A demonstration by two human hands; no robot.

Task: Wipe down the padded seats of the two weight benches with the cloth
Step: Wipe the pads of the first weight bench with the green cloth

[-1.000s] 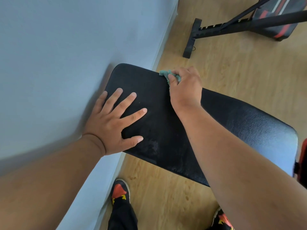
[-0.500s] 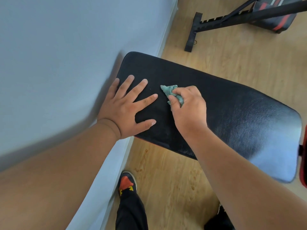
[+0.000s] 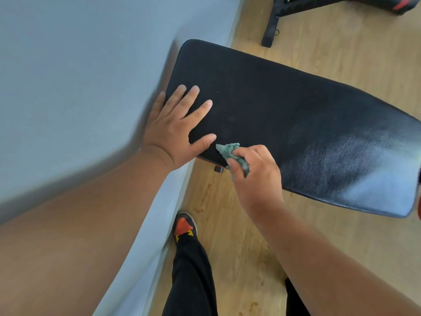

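Right hand (image 3: 255, 176) was curled round the bunched teal cloth (image 3: 232, 153), pinching it at the near edge of the black padded seat (image 3: 284, 115), just beside the left thumb. Left hand (image 3: 175, 131) lay flat, fingers spread and straight, holding nothing, pressed on the pad's wall-side end. From the cloth I noted the unwiped pad ran away to the right and far side; its long axis went from the wall (image 3: 91, 76) out toward the glossy right end. I judged the right hand nearer that stretch. Second bench (image 3: 296, 5) was well apart at the far edge of view, cut off, its pad barely visible. The near bench's frame was hidden below the pad; whether the cloth was damp, I could not tell.
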